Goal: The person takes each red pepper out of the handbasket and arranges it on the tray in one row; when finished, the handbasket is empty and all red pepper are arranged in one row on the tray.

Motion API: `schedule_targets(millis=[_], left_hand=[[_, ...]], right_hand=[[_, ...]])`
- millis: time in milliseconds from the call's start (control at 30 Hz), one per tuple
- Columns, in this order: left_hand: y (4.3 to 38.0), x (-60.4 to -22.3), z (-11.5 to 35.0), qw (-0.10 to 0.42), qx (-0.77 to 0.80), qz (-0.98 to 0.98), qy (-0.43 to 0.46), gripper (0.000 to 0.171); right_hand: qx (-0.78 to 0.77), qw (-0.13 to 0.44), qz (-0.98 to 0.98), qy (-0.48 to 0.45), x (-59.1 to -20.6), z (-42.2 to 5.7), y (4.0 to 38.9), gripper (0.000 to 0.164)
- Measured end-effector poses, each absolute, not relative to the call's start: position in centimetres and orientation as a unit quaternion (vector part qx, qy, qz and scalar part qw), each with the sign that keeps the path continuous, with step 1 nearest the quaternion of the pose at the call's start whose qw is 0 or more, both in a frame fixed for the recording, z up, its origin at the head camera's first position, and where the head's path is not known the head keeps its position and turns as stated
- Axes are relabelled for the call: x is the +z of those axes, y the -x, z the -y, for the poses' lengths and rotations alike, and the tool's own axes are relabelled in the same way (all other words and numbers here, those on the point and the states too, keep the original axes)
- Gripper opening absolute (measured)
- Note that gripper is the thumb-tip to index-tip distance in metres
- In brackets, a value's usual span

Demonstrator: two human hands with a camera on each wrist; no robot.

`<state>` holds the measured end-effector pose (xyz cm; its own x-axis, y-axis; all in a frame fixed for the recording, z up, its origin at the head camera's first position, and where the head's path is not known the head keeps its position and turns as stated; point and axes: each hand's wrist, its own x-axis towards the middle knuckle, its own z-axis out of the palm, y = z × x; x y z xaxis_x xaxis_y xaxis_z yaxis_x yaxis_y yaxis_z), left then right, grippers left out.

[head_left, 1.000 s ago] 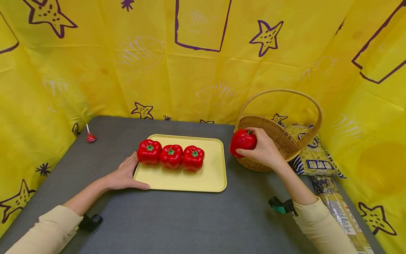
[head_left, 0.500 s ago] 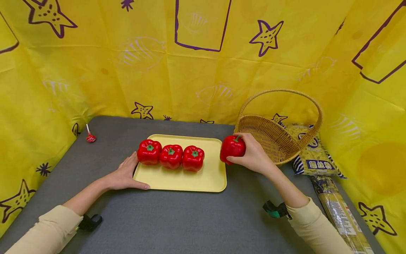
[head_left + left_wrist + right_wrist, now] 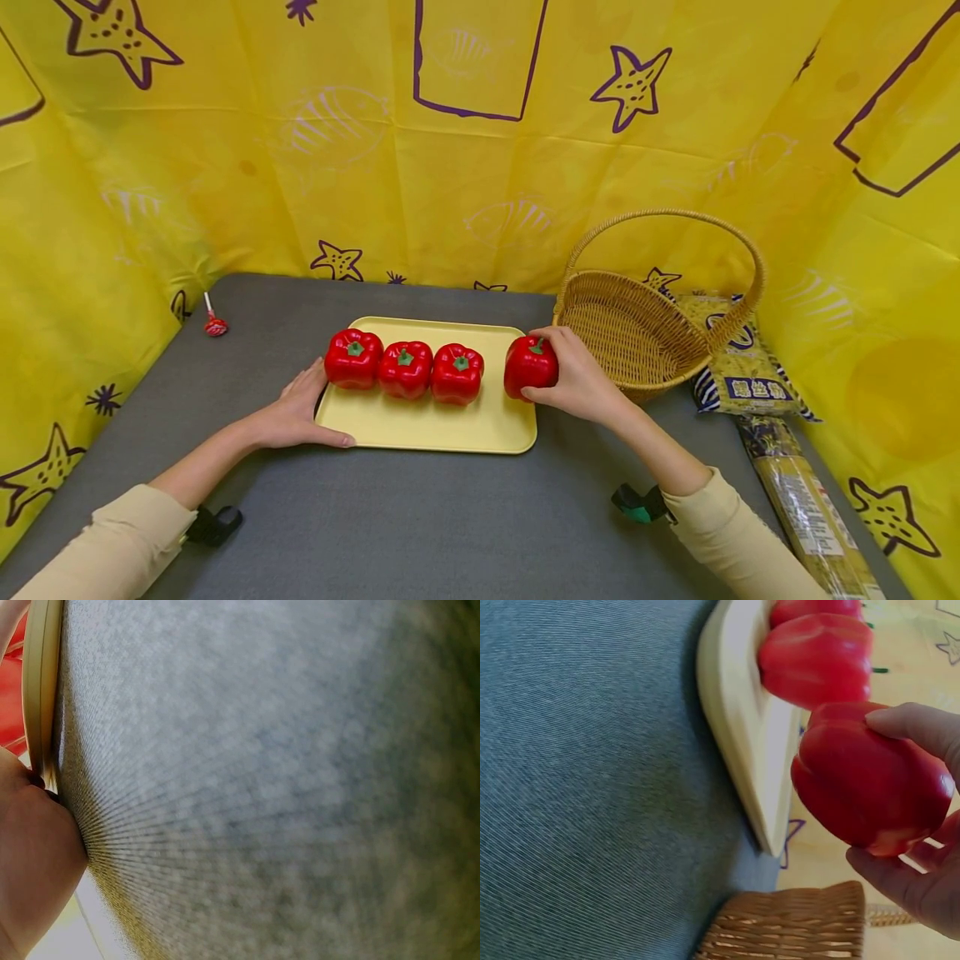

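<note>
My right hand (image 3: 573, 379) holds a red bell pepper (image 3: 531, 368) between thumb and fingers, over the right end of the yellow tray (image 3: 420, 427). In the right wrist view that bell pepper (image 3: 870, 784) appears raised above the tray, stem side turned away. Three more red bell peppers (image 3: 405, 369) stand in a row on the tray's left and middle, green stems up. My left hand (image 3: 294, 415) rests at the tray's near left corner, thumb along the front rim and fingers along the left side. The left wrist view shows that hand (image 3: 37, 859) against the tray rim (image 3: 41, 690).
A wicker basket (image 3: 626, 333) with a tall handle stands behind my right hand, with no contents visible inside. To its right lie a printed food bag (image 3: 753, 387) and a long clear packet (image 3: 813, 508). A lollipop (image 3: 215, 323) lies at the far left. Yellow patterned cloth (image 3: 480, 167) surrounds the grey table (image 3: 420, 525).
My right hand has carried the bell pepper left and slightly nearer, from in front of the basket to over the tray's right end. The left hand and the other bell peppers stay put.
</note>
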<state>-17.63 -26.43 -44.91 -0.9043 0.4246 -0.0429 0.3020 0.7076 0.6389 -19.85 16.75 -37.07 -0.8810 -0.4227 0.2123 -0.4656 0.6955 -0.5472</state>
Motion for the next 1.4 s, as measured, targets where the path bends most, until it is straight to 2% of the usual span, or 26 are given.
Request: schedule_targets(millis=[600, 1400], left_hand=[[17.5, -44.9, 26.5, 0.095, 0.326, -0.921, -0.193, 0.121], [17.5, -44.8, 26.4, 0.094, 0.328, -0.919, -0.196, 0.121]], right_hand=[[0.271, 0.068, 0.915, -0.291, -39.3, -15.6, 19.8, 0.078], [0.265, 0.03, 0.918, -0.294, -39.5, -15.3, 19.5, 0.083]])
